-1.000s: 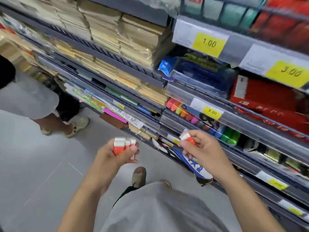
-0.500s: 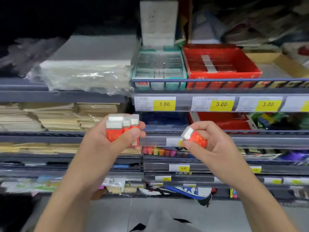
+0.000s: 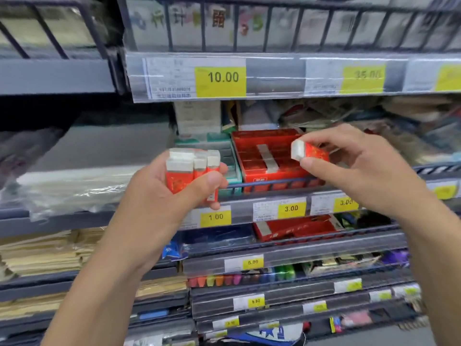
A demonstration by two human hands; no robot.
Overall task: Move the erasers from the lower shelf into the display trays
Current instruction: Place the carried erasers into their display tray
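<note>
A single eraser [image 3: 308, 153] in a red sleeve is pinched between the thumb and curled fingers [image 3: 321, 138] of the right hand [image 3: 359, 168], white end turned to the left, tilted a little. It is held in the air just above the red display tray [image 3: 264, 156], over that tray's right half, not touching it as far as can be seen. Over on the other side, a bundle of erasers [image 3: 192, 171] is gripped upright in the left hand [image 3: 159, 196]: the thumb is pressed across the red sleeves in front, the fingers are wrapped behind, white tops sticking up. At least four are counted there; the exact number cannot be told. That bundle is held in front of the teal display tray [image 3: 234, 176], which sits just left of the red one at the shelf's front rail [image 3: 274, 183]. Below the rail, yellow price labels [image 3: 291, 208] are fixed along the shelf edge. One shelf down, another red box [image 3: 294, 228] is seen lying tilted near the front. At the left end of the tray shelf, a plastic-wrapped stack [image 3: 74, 186] is laid flat.
</note>
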